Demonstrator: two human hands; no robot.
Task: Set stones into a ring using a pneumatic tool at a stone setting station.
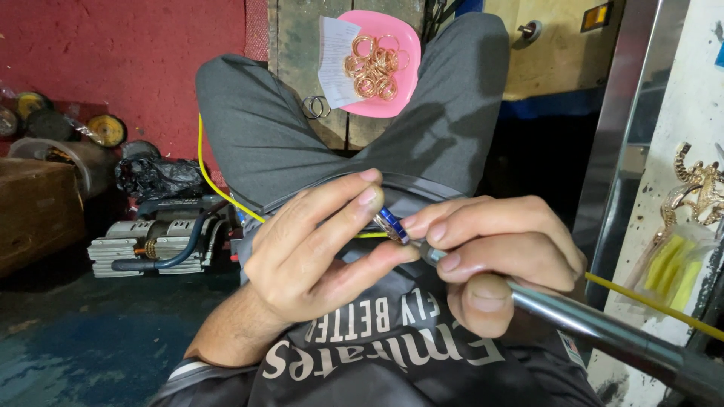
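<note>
Both hands meet over the lap. Left hand (317, 256) pinches a small blue ring (391, 224) at its fingertips; right hand (494, 256) is closed around a steel rod (603, 328), whose long axis slants down-right, tip touching the ring. Pink plate (403, 102) of gold rings (373, 66) sits well beyond the knees.

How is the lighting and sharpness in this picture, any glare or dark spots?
Head view: hands sharp and evenly lit; mild glare along the metal rod; floor at lower left dim; pink plate of rings bright and clear; edges bowed by the wide lens.
</note>
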